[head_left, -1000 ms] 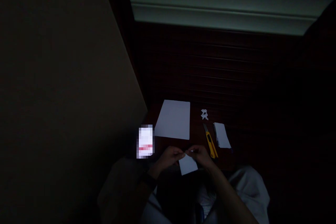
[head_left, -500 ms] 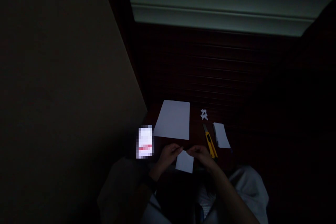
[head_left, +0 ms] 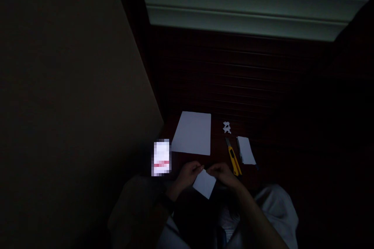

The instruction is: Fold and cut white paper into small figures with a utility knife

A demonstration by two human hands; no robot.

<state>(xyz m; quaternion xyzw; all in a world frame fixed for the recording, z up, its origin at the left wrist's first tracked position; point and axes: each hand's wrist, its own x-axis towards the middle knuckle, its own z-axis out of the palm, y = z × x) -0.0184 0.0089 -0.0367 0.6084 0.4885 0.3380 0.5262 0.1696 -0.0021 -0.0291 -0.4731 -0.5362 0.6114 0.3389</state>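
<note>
A small white square of paper [head_left: 204,184] hangs tilted, one corner toward me, at the table's near edge. My left hand [head_left: 188,173] pinches its upper left part between thumb and fingers. On the other side, my right hand [head_left: 223,174] grips the upper right part with bent fingers. The fingertips of both hands almost meet along the paper's top. Just beyond my right hand lies a yellow utility knife [head_left: 233,161] with its blade pointing away from me. The dim light hides fine detail at the fingertips.
A larger white sheet [head_left: 193,132] lies flat farther back. Several small paper scraps [head_left: 226,127] sit right of it. A stack of white paper [head_left: 247,150] with a pen-like thing along it is at the right. A bright blurred screen [head_left: 161,157] stands at the left, near the wall [head_left: 73,85].
The small paper has turned in my hands, from nearly straight to a diamond-like tilt, its lower corner now closer to me. Both hands have shifted only slightly.
</note>
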